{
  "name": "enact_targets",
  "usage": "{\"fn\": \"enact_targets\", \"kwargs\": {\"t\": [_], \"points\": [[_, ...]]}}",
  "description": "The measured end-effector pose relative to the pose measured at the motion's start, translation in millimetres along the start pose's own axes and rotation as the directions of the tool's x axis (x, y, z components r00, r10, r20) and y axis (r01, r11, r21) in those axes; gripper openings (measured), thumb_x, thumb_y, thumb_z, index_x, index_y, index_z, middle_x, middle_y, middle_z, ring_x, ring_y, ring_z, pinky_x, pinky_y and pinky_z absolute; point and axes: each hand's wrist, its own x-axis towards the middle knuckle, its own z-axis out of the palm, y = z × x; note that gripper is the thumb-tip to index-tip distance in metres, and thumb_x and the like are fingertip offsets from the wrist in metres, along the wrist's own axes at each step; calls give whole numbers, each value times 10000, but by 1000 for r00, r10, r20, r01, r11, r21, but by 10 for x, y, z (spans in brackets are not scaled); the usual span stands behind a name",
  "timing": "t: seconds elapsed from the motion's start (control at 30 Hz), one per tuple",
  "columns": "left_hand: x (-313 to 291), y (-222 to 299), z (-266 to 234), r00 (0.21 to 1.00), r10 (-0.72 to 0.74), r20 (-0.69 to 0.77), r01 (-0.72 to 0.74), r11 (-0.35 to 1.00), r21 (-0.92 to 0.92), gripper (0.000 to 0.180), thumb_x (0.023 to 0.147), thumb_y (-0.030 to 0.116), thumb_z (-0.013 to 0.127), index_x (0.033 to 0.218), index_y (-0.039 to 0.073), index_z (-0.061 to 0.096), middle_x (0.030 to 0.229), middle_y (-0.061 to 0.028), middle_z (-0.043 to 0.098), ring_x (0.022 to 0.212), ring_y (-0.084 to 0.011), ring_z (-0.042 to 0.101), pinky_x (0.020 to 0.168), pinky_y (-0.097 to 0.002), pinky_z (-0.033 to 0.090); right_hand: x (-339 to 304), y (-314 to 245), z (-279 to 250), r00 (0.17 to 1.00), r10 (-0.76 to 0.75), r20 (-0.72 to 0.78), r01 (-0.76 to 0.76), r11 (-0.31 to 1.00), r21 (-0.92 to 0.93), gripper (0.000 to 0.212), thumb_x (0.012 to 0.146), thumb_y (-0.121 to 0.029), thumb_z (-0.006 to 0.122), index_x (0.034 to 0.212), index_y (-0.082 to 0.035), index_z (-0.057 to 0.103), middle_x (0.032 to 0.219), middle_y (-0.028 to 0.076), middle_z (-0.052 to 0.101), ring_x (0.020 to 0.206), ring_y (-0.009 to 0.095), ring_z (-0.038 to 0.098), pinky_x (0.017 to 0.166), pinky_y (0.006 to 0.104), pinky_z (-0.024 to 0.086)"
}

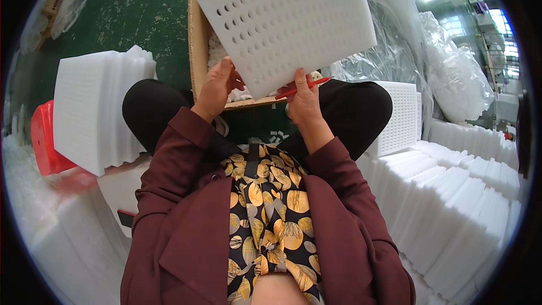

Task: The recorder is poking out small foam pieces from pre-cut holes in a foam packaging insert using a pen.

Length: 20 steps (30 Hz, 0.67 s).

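Note:
A white foam sheet (307, 28) with rows of small round holes lies tilted over an open cardboard box (197, 39). The holes near its left edge look dark; the others look pale. My right hand (305, 101) grips the sheet's near edge, thumb on top. A slim red pen-like tool (319, 81) crosses the same hand, under the thumb. At the sheet's lower left edge is my left hand (214, 89), fingers curled inward and partly hidden; whatever they may hold is not visible. Small white foam pieces (237, 95) lie in the box below.
Stacked foam sheets (84, 107) stand on the left beside a red plastic stool-like object (42, 141). More foam stacks (446, 209) fill the right side, with a perforated sheet (398, 116) upright there. Clear plastic wrapping (454, 73) is bunched behind them. Foam scraps (276, 135) dot the green floor.

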Motion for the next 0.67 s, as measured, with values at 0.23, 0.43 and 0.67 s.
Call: {"fn": "enact_targets", "kwargs": {"t": [0.23,0.43,0.67], "points": [[-45,-80,-124,994,-66,90,72,995,-71,234,926,167,523,1096,9,558,918,-75,615,756,-131,584,705,-251,490,-73,93,-55,1000,-21,9,21,1000,6,298,939,-262,514,1139,-47,463,974,67,529,722,122,510,596,222,458],[-44,-109,-270,990,-90,111,105,985,-138,235,901,105,546,1111,-1,555,984,-101,627,839,-165,616,783,-288,511,-172,88,-48,992,-111,59,114,992,-55,297,944,-260,506,1136,-35,475,960,69,547,727,121,520,612,219,451],[-93,-117,-190,971,-157,181,175,980,-92,237,894,95,552,1109,-7,554,1025,-115,624,879,-177,620,802,-291,510,-221,86,-119,997,-62,39,64,996,-62,287,941,-236,507,1161,-59,458,948,51,514,706,106,485,598,210,439]]}}
